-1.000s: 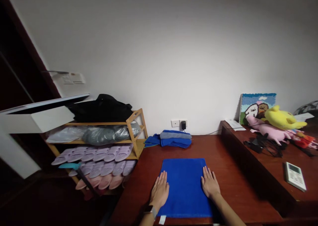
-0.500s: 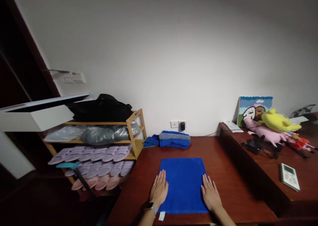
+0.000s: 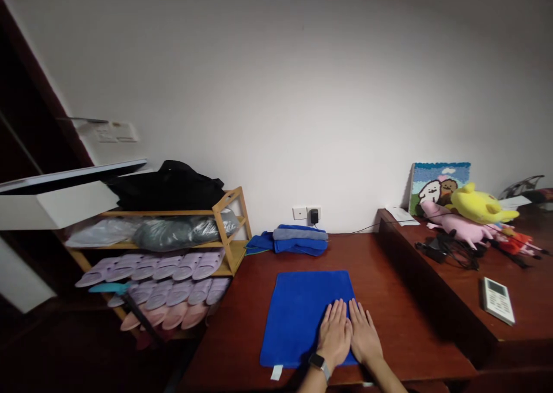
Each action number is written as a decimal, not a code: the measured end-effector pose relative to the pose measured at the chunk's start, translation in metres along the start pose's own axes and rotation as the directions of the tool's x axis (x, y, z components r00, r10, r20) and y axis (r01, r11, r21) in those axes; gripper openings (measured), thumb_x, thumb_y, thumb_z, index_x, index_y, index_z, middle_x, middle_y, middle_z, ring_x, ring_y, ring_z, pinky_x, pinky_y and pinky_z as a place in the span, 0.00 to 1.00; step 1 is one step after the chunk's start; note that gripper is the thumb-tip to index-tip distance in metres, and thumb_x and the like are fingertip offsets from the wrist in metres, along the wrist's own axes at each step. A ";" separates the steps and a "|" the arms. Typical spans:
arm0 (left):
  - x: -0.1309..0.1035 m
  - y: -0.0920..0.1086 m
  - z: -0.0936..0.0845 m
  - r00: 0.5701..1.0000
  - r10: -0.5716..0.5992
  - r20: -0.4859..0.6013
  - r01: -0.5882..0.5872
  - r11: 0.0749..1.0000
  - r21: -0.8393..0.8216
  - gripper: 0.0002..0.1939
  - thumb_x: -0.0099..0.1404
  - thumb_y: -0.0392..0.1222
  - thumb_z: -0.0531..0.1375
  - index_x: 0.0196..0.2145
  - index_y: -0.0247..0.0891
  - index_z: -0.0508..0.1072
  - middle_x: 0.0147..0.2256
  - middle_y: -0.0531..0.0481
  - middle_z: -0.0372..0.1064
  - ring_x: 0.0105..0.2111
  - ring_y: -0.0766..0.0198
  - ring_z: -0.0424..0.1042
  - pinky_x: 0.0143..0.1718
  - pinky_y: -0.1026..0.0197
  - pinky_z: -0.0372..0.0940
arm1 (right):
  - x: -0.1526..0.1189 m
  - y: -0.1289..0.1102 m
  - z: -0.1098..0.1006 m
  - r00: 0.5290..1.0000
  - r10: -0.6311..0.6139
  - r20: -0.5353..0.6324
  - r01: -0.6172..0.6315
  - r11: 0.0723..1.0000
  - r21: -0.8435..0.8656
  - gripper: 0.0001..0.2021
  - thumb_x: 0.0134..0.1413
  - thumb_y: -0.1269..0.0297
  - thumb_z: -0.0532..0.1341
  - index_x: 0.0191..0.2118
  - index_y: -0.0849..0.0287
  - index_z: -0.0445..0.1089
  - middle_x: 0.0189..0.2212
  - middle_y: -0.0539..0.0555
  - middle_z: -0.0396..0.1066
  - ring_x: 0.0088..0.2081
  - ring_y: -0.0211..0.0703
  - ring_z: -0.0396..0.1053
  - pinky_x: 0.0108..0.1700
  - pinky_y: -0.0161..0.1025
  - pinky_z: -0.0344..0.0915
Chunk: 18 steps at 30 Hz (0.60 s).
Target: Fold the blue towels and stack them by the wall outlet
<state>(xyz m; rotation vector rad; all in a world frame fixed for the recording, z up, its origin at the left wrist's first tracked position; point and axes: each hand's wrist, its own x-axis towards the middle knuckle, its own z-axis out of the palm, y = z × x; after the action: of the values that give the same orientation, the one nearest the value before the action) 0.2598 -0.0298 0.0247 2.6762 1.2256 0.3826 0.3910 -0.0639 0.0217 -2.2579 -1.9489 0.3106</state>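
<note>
A blue cloth lies spread flat on the reddish-brown table, with a small white tag sticking out at its near left corner. My left hand, with a watch on the wrist, rests palm down on the right part of the cloth, fingers stretched out. Close beside it, my right hand lies flat over the cloth's right edge, fingers extended. Neither hand grips anything.
Folded blue and grey cloths lie by the wall under a socket with a plugged-in adapter. At left stands a wooden rack of slippers. The raised right surface bears plush toys, cables and a white remote-like device.
My left hand has moved right across the cloth, from its left edge to beside my right hand. My right hand stays at the right edge. The view has shifted slightly.
</note>
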 end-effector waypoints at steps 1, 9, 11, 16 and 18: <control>-0.001 0.000 0.004 1.000 -0.020 0.009 0.020 1.000 -0.003 0.30 0.77 0.45 0.35 0.74 0.39 0.40 0.73 0.51 0.41 0.73 0.58 0.41 0.73 0.47 0.43 | 0.000 0.000 0.001 1.000 -0.001 -0.008 0.001 1.000 0.002 0.33 0.68 0.54 0.37 0.74 0.60 0.46 0.74 0.50 0.39 0.74 0.47 0.36 0.74 0.50 0.35; -0.064 -0.101 -0.020 0.951 -0.306 -0.037 0.308 0.940 0.147 0.31 0.76 0.45 0.38 0.73 0.38 0.45 0.73 0.48 0.43 0.72 0.57 0.43 0.72 0.46 0.44 | 0.001 -0.001 0.004 0.998 0.059 -0.027 -0.058 0.998 0.017 0.34 0.69 0.51 0.34 0.74 0.61 0.40 0.74 0.49 0.39 0.74 0.45 0.36 0.74 0.49 0.35; -0.081 -0.123 -0.031 0.918 -0.390 -0.065 0.395 0.900 0.185 0.31 0.76 0.44 0.39 0.73 0.36 0.48 0.72 0.47 0.43 0.72 0.57 0.43 0.72 0.46 0.43 | 0.000 -0.001 0.004 0.998 0.059 -0.023 -0.059 0.998 0.018 0.34 0.69 0.51 0.34 0.74 0.62 0.40 0.74 0.49 0.38 0.75 0.45 0.36 0.74 0.49 0.35; -0.101 -0.137 -0.045 0.908 -0.413 -0.074 0.419 0.881 0.221 0.32 0.74 0.43 0.40 0.72 0.31 0.49 0.73 0.46 0.41 0.72 0.59 0.42 0.73 0.49 0.42 | -0.001 -0.002 0.000 0.998 0.052 -0.027 -0.052 0.999 -0.014 0.34 0.69 0.53 0.34 0.74 0.63 0.41 0.74 0.51 0.40 0.74 0.46 0.37 0.74 0.49 0.35; -0.102 -0.136 -0.046 0.910 -0.410 -0.064 0.413 0.883 0.224 0.32 0.73 0.42 0.41 0.72 0.30 0.50 0.73 0.45 0.40 0.72 0.59 0.42 0.73 0.50 0.41 | -0.002 -0.003 -0.002 0.998 0.055 -0.010 -0.055 0.998 -0.023 0.34 0.69 0.53 0.35 0.74 0.63 0.41 0.74 0.50 0.40 0.74 0.46 0.37 0.74 0.49 0.36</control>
<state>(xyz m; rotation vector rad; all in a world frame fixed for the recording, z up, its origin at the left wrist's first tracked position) 0.0847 -0.0170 0.0172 2.4874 1.8978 0.2028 0.3882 -0.0658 0.0247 -2.3263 -1.8985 0.2851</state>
